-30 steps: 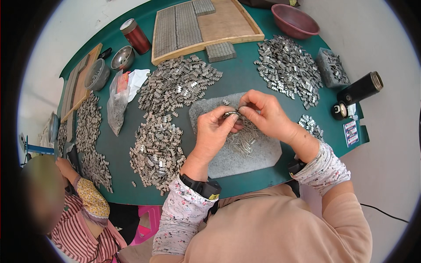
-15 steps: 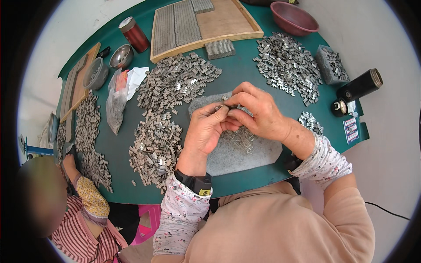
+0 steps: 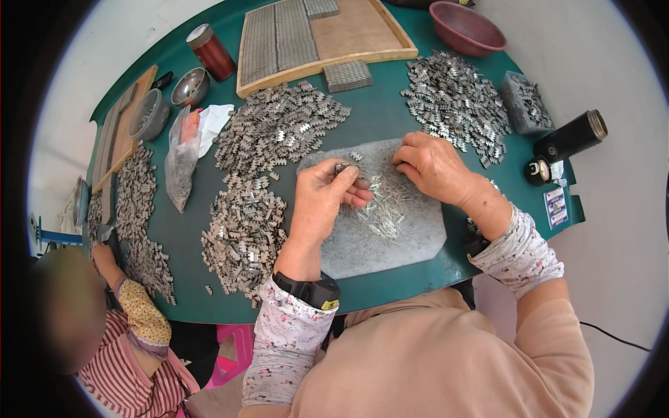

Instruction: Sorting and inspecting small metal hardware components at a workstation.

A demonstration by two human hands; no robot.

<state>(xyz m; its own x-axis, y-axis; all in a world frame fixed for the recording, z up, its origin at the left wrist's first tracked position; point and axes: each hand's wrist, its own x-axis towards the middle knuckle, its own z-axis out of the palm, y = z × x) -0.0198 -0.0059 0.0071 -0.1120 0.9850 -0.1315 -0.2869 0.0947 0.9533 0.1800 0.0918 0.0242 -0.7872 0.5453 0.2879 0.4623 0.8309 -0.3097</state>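
Note:
Over a grey felt pad (image 3: 411, 247), my left hand (image 3: 319, 198) is closed, with thumb and fingers pinching a small metal toothed piece (image 3: 341, 167). My right hand (image 3: 440, 171) is apart from it, at the pad's far right part, with its fingers curled together; whether something small is in them is hidden. Between and below the hands lies a loose heap of thin shiny metal pins (image 3: 383, 216). One loose toothed metal piece (image 3: 355, 156) rests on the pad just beyond my left fingertips.
Heaps of metal pieces lie left (image 3: 244, 233), far left (image 3: 279, 129) and right (image 3: 456, 101). Behind stand a wooden tray (image 3: 362, 57) of assembled strips, a red bowl (image 3: 468, 29) and a red flask (image 3: 211, 53). At right is a black flask (image 3: 570, 136); a co-worker's arm (image 3: 143, 313) is at left.
My hands were together at the metal piece; my right hand has moved away to the right and down toward the pad. My left hand keeps its pinch, and the pins show more fully.

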